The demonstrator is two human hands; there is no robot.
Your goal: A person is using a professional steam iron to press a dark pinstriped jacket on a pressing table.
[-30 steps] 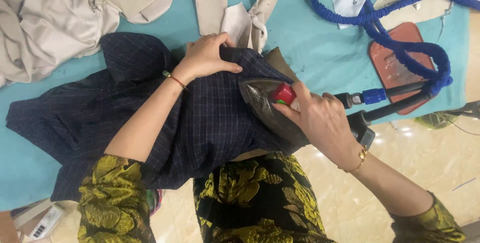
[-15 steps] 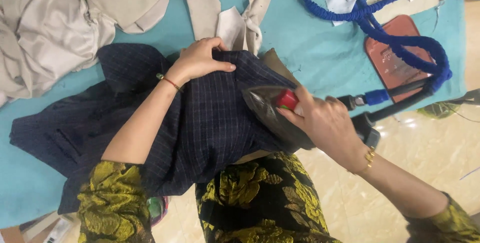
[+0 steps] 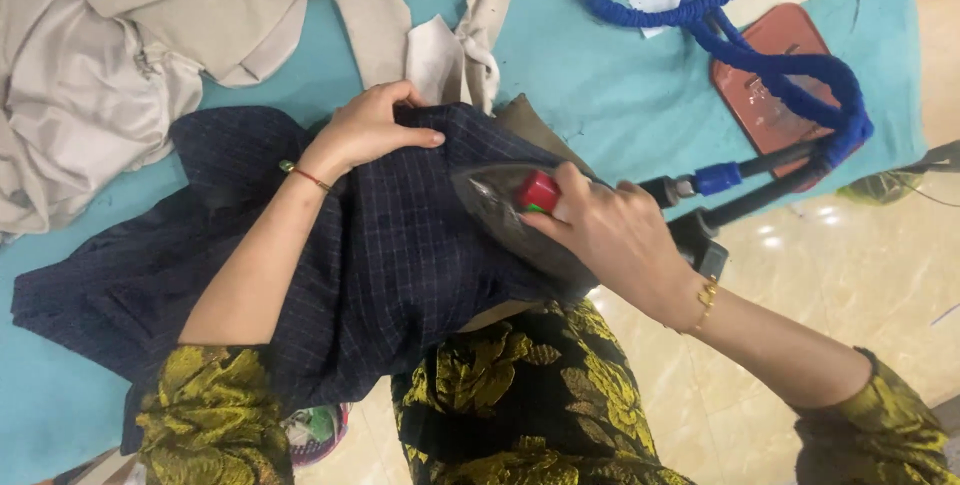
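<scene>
A dark navy checked garment [image 3: 390, 255] lies spread over a turquoise ironing table [image 3: 600, 85]. My left hand [image 3: 370, 130] presses flat on the cloth near its upper edge, fingers spread toward the right. My right hand [image 3: 610, 230] grips the handle of a grey iron [image 3: 500, 210] with a red knob [image 3: 537, 191], which rests on the garment just right of my left hand. A tan pressing pad [image 3: 520, 115] peeks out beneath the cloth.
Beige fabric pieces [image 3: 120, 55] are heaped at the upper left. A blue braided cord [image 3: 770, 60] loops from the iron over a red-brown iron rest [image 3: 770, 95] at upper right. Shiny tiled floor [image 3: 860, 275] lies to the right.
My left hand has stayed on the cloth. The iron under my right hand has kept to the same spot on the garment; only the camera has shifted slightly.
</scene>
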